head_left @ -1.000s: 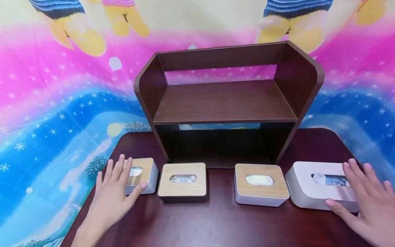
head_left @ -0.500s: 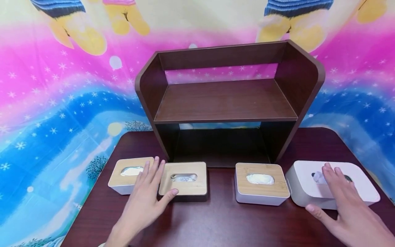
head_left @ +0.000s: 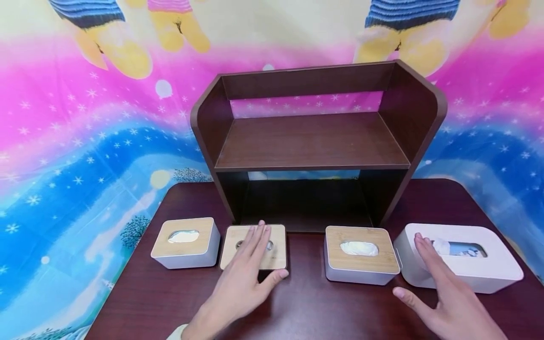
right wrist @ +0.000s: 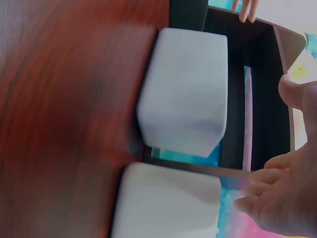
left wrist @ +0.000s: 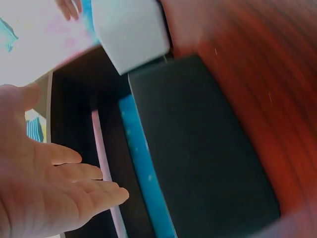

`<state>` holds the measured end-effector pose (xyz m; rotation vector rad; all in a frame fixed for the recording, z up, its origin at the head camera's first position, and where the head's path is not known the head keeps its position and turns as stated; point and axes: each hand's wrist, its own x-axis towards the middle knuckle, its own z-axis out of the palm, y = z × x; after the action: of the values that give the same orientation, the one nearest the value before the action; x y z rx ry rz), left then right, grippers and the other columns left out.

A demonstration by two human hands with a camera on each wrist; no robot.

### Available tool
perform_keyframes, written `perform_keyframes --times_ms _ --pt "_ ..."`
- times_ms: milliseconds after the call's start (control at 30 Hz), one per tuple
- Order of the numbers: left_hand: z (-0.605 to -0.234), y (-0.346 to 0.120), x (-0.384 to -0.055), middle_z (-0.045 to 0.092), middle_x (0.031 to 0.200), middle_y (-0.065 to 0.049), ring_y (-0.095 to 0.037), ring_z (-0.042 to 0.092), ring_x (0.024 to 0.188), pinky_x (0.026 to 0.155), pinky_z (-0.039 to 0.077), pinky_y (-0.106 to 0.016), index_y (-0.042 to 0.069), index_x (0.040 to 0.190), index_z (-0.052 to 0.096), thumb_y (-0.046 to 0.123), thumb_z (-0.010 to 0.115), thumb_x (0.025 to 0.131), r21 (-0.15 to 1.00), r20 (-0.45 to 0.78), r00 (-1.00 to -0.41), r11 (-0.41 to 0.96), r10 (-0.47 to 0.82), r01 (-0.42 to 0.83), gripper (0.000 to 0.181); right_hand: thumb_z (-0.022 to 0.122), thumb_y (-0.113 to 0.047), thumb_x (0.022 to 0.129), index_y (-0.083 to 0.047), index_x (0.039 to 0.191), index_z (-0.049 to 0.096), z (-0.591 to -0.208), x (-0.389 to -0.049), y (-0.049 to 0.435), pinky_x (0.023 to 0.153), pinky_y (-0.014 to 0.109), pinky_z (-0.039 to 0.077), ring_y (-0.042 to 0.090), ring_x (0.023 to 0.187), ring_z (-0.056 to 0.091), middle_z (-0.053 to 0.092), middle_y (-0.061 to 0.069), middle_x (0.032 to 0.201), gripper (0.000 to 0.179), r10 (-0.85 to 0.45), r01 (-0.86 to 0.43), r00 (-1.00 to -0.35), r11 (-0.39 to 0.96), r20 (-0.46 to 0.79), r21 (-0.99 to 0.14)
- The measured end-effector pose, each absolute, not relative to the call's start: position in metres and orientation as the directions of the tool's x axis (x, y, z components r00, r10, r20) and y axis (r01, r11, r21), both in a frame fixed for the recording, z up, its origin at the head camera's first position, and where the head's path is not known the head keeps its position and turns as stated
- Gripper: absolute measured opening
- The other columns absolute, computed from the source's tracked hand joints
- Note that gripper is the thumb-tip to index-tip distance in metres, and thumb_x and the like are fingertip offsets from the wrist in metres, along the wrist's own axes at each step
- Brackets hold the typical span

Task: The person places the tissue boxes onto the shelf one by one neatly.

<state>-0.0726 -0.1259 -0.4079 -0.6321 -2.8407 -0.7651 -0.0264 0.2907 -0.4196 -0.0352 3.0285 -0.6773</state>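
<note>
Two outspread hands over a row of tissue boxes

The left hand (head_left: 242, 278) hovers over a dark-sided tissue box (head_left: 278, 243) with a wooden lid, its fingers straight, its thumb held wide; the left wrist view shows a gap between palm and box. The right hand (head_left: 454, 297) is just as wide and holds nothing, its fingers reaching over the near left part of a larger white box (head_left: 480, 267), its thumb spread towards the middle of the table (head_left: 323, 307). To the left of the dark-sided box stands a white-sided box (head_left: 189, 248) with a wooden lid; another wooden-lidded box (head_left: 361, 263) sits just beside the larger white one. All four line up in front of a dark brown two-tier shelf (head_left: 312, 141). A brightly printed cloth (head_left: 85, 156) hangs behind it
</note>
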Motion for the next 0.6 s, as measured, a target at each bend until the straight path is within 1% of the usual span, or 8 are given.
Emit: perform_keyframes --times_ms 133,267,333,500,567,600 --pt "-0.410 -0.109 -0.072 0.018 0.181 0.005 -0.024 0.022 0.167 0.131 0.033 -0.051 0.020 0.173 0.023 0.070 0.054 0.103 0.507 0.211 -0.896 0.740 0.392 0.443 0.092 0.075 -0.065 0.094 -0.027 0.175 -0.002 -0.424 -0.026 0.282 0.098 0.082 0.044 0.061 0.142 0.042 0.012 0.024 0.179 0.118 -0.020 -0.004 -0.999 0.898 -0.033 -0.440" --pt "-0.415 -0.092 -0.071 0.019 0.181 0.006 -0.022 0.025 0.167 0.129 0.036 -0.051 0.024 0.174 0.021 0.066 0.056 0.104 0.549 0.189 -0.892 0.709 0.412 0.443 0.089 0.074 -0.064 0.095 -0.026 0.175 0.000 -0.428 -0.023 0.275 0.097 0.080 0.047 0.059 0.140 0.046 0.022 0.027 0.177 0.115 -0.009 0.015 -0.999 0.883 -0.048 -0.468" --pt "-0.417 -0.084 -0.070 0.020 0.181 0.005 -0.023 0.028 0.166 0.129 0.038 -0.052 0.026 0.174 0.021 0.066 0.056 0.104 0.566 0.174 -0.887 0.694 0.427 0.445 0.087 0.073 -0.065 0.095 -0.027 0.175 0.001 -0.430 -0.022 0.272 0.098 0.080 0.047 0.058 0.141 0.046 0.024 0.027 0.176 0.114 0.000 0.027 -0.998 0.877 -0.056 -0.480" --pt "-0.424 -0.063 -0.068 0.026 0.179 0.001 -0.024 0.033 0.164 0.128 0.039 -0.051 0.021 0.173 0.023 0.066 0.051 0.106 0.592 0.176 -0.856 0.643 0.485 0.486 0.085 0.077 -0.057 0.096 -0.027 0.175 0.008 -0.435 -0.022 0.268 0.099 0.078 0.046 0.060 0.143 0.046 0.029 0.028 0.174 0.109 0.019 0.019 -1.000 0.860 -0.006 -0.510" --pt "-0.427 -0.057 -0.068 0.029 0.178 -0.001 -0.024 0.035 0.162 0.127 0.040 -0.049 0.018 0.172 0.025 0.063 0.053 0.107 0.606 0.186 -0.845 0.618 0.501 0.500 0.084 0.078 -0.052 0.096 -0.026 0.175 0.012 -0.437 -0.021 0.267 0.098 0.077 0.047 0.061 0.142 0.047 0.033 0.030 0.171 0.106 0.027 0.015 -1.000 0.854 0.015 -0.520" --pt "-0.429 -0.054 -0.068 0.030 0.177 -0.002 -0.023 0.036 0.162 0.127 0.041 -0.049 0.016 0.172 0.026 0.063 0.053 0.107 0.615 0.189 -0.842 0.607 0.506 0.503 0.084 0.077 -0.053 0.097 -0.026 0.175 0.012 -0.438 -0.022 0.267 0.098 0.077 0.047 0.061 0.142 0.047 0.034 0.030 0.170 0.105 0.032 0.025 -0.999 0.851 0.004 -0.524"
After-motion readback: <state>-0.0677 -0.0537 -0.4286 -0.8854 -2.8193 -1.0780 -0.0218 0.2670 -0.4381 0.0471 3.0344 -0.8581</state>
